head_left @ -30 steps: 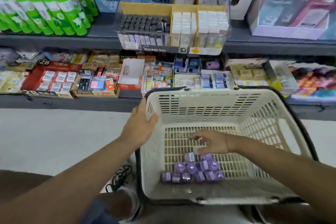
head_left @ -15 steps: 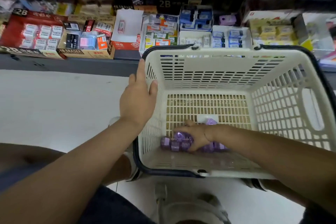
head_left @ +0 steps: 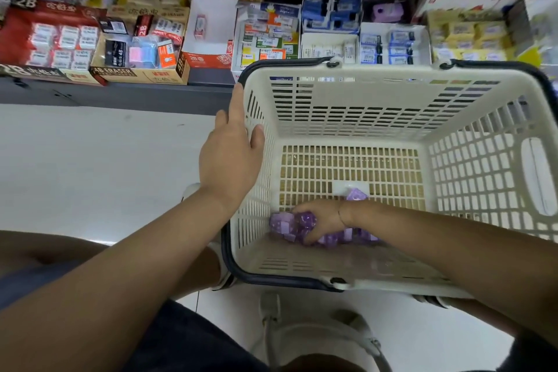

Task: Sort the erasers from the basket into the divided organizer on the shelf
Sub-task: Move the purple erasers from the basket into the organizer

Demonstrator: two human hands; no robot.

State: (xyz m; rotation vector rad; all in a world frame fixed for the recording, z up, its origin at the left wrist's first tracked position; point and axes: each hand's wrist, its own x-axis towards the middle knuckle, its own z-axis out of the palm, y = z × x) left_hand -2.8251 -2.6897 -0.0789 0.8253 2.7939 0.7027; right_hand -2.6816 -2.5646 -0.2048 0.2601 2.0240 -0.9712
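My R hand (head_left: 321,219) has dropped onto the purple erasers (head_left: 282,225) in the near-left corner of the basket (head_left: 377,69) — fingers now curled round a few, L hand (head_left: 231,160) flat & open vs the side wall — so pickup's begun, w/ the organizer out of shot.

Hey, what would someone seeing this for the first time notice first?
A big cream basket fills the right side, with purple erasers heaped in its near left corner. The right hand grips some of them, while the left hand rests on the basket's left rim.
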